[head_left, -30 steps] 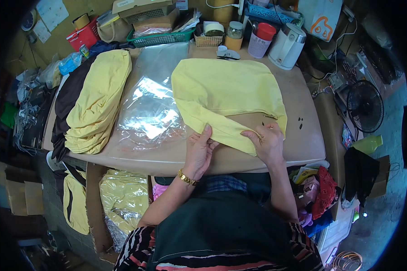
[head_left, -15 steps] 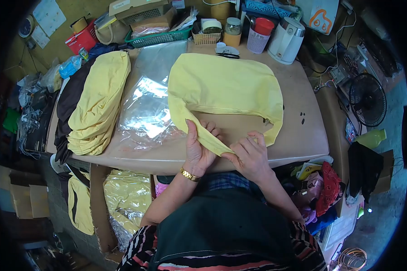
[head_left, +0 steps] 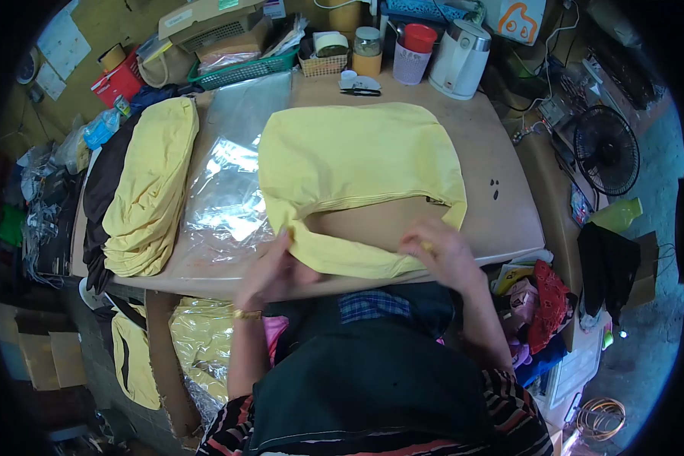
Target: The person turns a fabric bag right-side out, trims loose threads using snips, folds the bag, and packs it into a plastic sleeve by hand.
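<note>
A yellow cloth shoulder bag lies on the table in front of me, its zippered edge toward me and its strap curving along the near side. My left hand is at the left part of the strap, thumb over the cloth and fingers at its lower edge, somewhat blurred. On the right, my right hand pinches the strap, and a bit of yellow cloth shows between the fingers.
Folded yellow bags lie on the left over dark cloth. Beside them are clear plastic sleeves. A kettle, cup and baskets line the back. Below the table edge, a carton holds plastic-wrapped yellow goods.
My hands have moved apart along the strap, the left one to the left and the right one slightly right. The strap now lies flatter and wider. The whole view has shifted a little.
</note>
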### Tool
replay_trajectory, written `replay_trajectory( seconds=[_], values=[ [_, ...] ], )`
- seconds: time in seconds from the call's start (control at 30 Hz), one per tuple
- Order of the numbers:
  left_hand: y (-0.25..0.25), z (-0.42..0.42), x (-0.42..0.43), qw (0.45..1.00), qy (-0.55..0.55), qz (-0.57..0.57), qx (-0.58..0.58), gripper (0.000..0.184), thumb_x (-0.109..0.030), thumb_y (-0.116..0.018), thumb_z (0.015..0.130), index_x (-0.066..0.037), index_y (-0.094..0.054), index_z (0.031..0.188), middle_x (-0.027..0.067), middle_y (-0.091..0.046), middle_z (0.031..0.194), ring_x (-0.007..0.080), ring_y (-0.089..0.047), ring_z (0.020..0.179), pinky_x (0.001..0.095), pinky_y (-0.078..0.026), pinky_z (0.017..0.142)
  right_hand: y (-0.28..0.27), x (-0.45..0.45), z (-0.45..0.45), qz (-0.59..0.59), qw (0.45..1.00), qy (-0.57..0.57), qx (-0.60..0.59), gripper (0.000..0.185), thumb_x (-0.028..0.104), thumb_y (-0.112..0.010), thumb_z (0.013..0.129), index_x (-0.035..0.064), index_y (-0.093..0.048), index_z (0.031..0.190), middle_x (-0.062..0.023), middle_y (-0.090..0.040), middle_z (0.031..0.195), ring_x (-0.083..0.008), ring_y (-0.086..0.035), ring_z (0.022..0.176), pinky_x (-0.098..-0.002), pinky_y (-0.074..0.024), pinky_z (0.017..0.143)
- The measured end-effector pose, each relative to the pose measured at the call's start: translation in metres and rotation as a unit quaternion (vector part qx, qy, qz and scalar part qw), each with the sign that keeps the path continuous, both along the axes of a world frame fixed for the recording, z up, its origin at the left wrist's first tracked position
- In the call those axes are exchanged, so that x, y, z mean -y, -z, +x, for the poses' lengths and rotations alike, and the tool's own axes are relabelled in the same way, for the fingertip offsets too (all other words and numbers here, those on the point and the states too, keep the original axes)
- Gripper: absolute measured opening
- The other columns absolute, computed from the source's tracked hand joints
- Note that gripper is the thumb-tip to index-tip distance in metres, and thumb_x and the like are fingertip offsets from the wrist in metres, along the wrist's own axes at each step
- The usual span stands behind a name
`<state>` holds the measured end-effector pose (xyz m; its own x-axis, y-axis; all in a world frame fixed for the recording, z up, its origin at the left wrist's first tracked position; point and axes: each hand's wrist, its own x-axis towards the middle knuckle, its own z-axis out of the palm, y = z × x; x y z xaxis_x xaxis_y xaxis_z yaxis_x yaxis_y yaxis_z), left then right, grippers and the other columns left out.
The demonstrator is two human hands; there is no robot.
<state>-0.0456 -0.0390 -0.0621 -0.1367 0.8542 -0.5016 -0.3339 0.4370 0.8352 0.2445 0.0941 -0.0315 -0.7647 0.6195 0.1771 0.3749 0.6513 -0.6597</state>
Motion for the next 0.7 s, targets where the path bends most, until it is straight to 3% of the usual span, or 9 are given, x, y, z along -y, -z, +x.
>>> replay_trajectory(
  seconds=[0.03, 0.1, 0.13, 0.2, 0.27, 0.33, 0.43, 0.6, 0.7],
  values=[
    [-0.013, -0.023, 0.007, 0.96, 0.169, -0.08, -0.21, 0.032, -0.027, -0.05, 0.1, -0.001, -0.067, 0.094, 0.0125, -0.068, 0.099, 0.0184, -0.067, 0.086, 0.0334, -0.055, 0.071, -0.003, -0.009, 0.003, 0.028, 0.999, 0.035, -0.027, 0.016, 0.01, -0.073, 0.078, 0.0016, -0.064, 0.088, -0.0114, -0.063, 0.084, -0.0284, -0.062, 0.078, -0.0372, -0.0491, 0.076],
    [-0.059, -0.017, 0.018, 0.844, 0.086, -0.107, -0.519, 0.025, -0.019, -0.058, 0.094, 0.0, -0.068, 0.082, 0.0158, -0.068, 0.09, 0.0193, -0.066, 0.078, 0.0335, -0.052, 0.067, -0.005, -0.027, 0.002, 0.055, 0.994, 0.074, -0.051, 0.016, 0.008, -0.072, 0.078, 0.0006, -0.063, 0.09, -0.0125, -0.063, 0.088, -0.029, -0.062, 0.081, -0.038, -0.0496, 0.078],
    [-0.06, -0.012, 0.014, 0.844, 0.088, -0.106, -0.518, 0.025, -0.019, -0.058, 0.094, 0.0, -0.068, 0.082, 0.0158, -0.068, 0.09, 0.0193, -0.066, 0.078, 0.0335, -0.052, 0.067, -0.003, -0.039, -0.004, 0.072, 0.993, 0.051, -0.075, 0.016, 0.008, -0.071, 0.078, 0.0014, -0.062, 0.091, -0.0119, -0.062, 0.09, -0.03, -0.061, 0.083, -0.0382, -0.0491, 0.076],
    [-0.065, 0.006, -0.003, 0.796, -0.021, 0.236, -0.557, 0.016, -0.013, -0.067, 0.085, 0.001, -0.067, 0.09, 0.0169, -0.065, 0.09, 0.0247, -0.065, 0.081, 0.0355, -0.052, 0.073, 0.007, -0.058, -0.017, 0.09, 0.99, 0.03, -0.101, 0.017, 0.008, -0.07, 0.078, 0.0022, -0.062, 0.091, -0.0113, -0.061, 0.092, -0.031, -0.06, 0.084, -0.0385, -0.0487, 0.074],
    [-0.061, 0.039, -0.038, 0.759, 0.075, 0.346, -0.547, 0.023, -0.011, -0.073, 0.078, 0.0, -0.066, 0.098, 0.0135, -0.063, 0.096, 0.0298, -0.062, 0.089, 0.0388, -0.05, 0.081, 0.028, -0.073, -0.028, 0.124, 0.99, -0.051, -0.047, 0.018, 0.002, -0.07, 0.076, 0.0016, -0.064, 0.092, -0.0114, -0.064, 0.092, -0.0298, -0.062, 0.086, -0.0385, -0.0506, 0.077],
    [-0.016, 0.06, -0.074, 0.723, 0.084, 0.368, -0.578, 0.032, -0.015, -0.074, 0.077, -0.005, -0.067, 0.107, 0.0114, -0.061, 0.109, 0.0298, -0.058, 0.1, 0.0401, -0.046, 0.089, 0.061, -0.082, -0.033, 0.145, 0.987, -0.056, -0.032, 0.018, 0.001, -0.07, 0.075, 0.0022, -0.065, 0.092, -0.0106, -0.064, 0.09, -0.0299, -0.062, 0.086, -0.0383, -0.0504, 0.077],
    [0.032, 0.055, -0.098, 0.684, 0.128, 0.301, -0.652, 0.036, -0.018, -0.075, 0.077, -0.007, -0.068, 0.11, 0.0086, -0.06, 0.111, 0.028, -0.057, 0.099, 0.0407, -0.045, 0.087, 0.07, -0.081, -0.037, 0.168, 0.984, -0.038, -0.051, 0.016, 0.0, -0.069, 0.075, 0.0027, -0.065, 0.09, -0.0095, -0.063, 0.087, -0.0297, -0.061, 0.085, -0.0386, -0.0497, 0.075],
    [0.052, 0.049, -0.1, 0.718, 0.079, 0.318, -0.614, 0.029, -0.022, -0.074, 0.077, -0.012, -0.073, 0.105, 0.005, -0.059, 0.105, 0.025, -0.054, 0.097, 0.0397, -0.043, 0.083, 0.083, -0.087, -0.035, 0.202, 0.978, -0.038, -0.039, 0.015, 0.0, -0.065, 0.076, 0.0034, -0.063, 0.09, -0.0098, -0.063, 0.084, -0.031, -0.06, 0.084, -0.04, -0.0493, 0.074],
    [0.051, 0.05, -0.099, 0.718, 0.074, 0.322, -0.613, 0.028, -0.021, -0.073, 0.078, -0.012, -0.073, 0.105, 0.0051, -0.059, 0.105, 0.0247, -0.054, 0.097, 0.0393, -0.043, 0.083, 0.086, -0.091, -0.038, 0.157, 0.981, -0.001, -0.11, 0.008, -0.007, -0.059, 0.081, 0.0006, -0.058, 0.082, -0.0088, -0.06, 0.078, -0.023, -0.06, 0.075, -0.031, -0.0491, 0.071]
  ],
)
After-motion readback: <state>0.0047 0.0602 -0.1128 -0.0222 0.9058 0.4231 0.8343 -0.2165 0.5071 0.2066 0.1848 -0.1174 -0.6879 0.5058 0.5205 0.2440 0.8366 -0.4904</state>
